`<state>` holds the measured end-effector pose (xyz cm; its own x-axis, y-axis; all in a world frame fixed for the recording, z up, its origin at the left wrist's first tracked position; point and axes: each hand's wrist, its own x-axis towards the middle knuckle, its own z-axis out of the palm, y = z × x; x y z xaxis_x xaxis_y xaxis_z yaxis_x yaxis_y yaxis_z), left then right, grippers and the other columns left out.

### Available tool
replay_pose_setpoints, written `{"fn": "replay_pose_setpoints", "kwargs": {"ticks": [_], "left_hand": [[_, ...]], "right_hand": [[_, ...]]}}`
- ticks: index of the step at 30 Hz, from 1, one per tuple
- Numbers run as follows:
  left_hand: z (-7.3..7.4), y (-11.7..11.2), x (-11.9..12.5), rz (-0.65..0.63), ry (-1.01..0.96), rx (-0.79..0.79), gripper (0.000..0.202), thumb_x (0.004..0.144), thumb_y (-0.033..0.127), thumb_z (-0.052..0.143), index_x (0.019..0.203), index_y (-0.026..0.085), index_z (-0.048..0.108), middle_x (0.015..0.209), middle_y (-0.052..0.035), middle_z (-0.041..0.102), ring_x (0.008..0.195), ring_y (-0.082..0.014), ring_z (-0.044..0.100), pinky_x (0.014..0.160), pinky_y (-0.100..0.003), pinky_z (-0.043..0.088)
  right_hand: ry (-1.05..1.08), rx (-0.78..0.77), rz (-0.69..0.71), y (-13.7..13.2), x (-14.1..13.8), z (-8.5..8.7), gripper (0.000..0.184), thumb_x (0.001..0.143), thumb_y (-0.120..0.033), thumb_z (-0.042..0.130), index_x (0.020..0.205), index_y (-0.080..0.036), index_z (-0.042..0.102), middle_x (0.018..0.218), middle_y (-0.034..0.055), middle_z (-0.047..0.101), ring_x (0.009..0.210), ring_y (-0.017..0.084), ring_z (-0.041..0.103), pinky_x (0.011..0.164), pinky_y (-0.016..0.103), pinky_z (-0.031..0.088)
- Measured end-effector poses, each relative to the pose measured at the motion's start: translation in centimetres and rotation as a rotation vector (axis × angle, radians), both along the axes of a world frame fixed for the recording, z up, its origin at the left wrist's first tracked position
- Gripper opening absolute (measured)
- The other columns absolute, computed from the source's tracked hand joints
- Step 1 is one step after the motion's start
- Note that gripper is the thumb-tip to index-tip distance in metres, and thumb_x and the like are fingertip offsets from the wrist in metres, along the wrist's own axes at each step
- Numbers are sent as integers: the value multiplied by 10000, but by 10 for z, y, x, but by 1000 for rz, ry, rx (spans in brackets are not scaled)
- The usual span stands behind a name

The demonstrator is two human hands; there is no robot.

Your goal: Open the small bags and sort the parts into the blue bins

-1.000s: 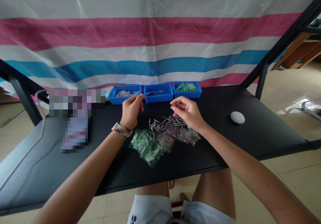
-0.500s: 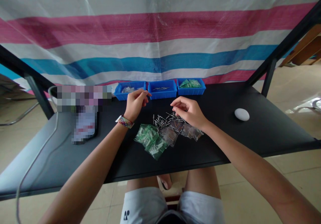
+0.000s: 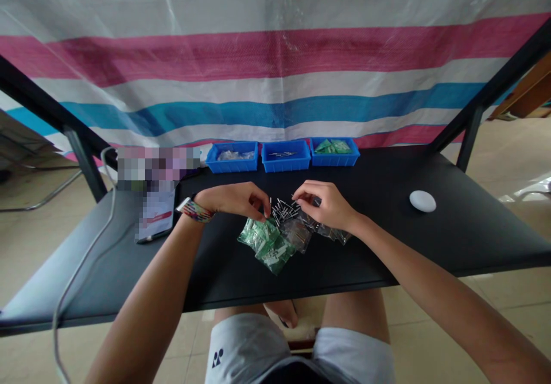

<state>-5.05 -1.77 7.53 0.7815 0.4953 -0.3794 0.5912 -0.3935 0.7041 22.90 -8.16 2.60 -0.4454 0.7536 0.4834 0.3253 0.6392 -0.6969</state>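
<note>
My left hand (image 3: 239,199) is at the left edge of a pile of thin metal pins (image 3: 284,210), fingers curled, with one upright pin at its fingertips. Over the right side of the pile, my right hand (image 3: 325,203) has thumb and forefinger pinched together. A dark tip shows there, too small to make out. Green packets (image 3: 275,253) with pale pieces inside lie in front of the pins. Clear packets (image 3: 297,235) with brownish contents lie beside them, partly under my right hand.
Three blue bins stand along the back: the left bin (image 3: 232,165) holds clear packets, the middle bin (image 3: 286,163) a few pins, the right bin (image 3: 336,160) green packets. A phone (image 3: 157,217) and cable (image 3: 86,246) lie left. A white rounded object (image 3: 422,201) sits right on the black table.
My left hand has come down from beside the bins to the left edge of the pins. My right hand has lowered slightly onto the pile, its fingers closing. The view has shifted a little.
</note>
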Motion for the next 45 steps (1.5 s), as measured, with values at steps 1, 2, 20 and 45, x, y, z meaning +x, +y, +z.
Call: {"fn": "replay_pose_setpoints", "kwargs": {"ticks": [1, 2, 20, 45], "left_hand": [[0, 0, 0, 8, 2, 0, 274, 790, 403, 833, 951, 185, 868, 732, -11, 720, 674, -149, 616, 596, -222, 406], [0, 0, 0, 20, -5, -7, 237, 786, 379, 825, 921, 189, 867, 732, -11, 724, 669, -148, 612, 594, -221, 404], [1, -2, 3, -34, -66, -94, 220, 776, 383, 861, 928, 225, 877, 644, 3, 650, 581, -155, 570, 537, -225, 398], [-19, -21, 46, 333, -735, -421, 432, 939, 503, 813, 1154, 200, 591, 916, -77, 785, 661, -213, 790, 619, -315, 634]], "right_hand": [[2, -1, -2, 0, 0, 0, 131, 942, -105, 653, 943, -199, 745, 896, 35, 720, 749, 166, 668, 706, 304, 530], [5, -3, -4, 1, 1, 0, 130, 946, -112, 653, 943, -201, 748, 896, 36, 723, 754, 170, 671, 707, 308, 531], [55, -87, -35, -1, 0, 4, 104, 939, -186, 664, 898, -213, 755, 879, 36, 736, 775, 189, 680, 721, 335, 528], [553, -537, -62, 4, 0, 13, 392, 797, -512, 900, 918, -206, 688, 778, -8, 704, 647, 144, 677, 648, 308, 576]]}}
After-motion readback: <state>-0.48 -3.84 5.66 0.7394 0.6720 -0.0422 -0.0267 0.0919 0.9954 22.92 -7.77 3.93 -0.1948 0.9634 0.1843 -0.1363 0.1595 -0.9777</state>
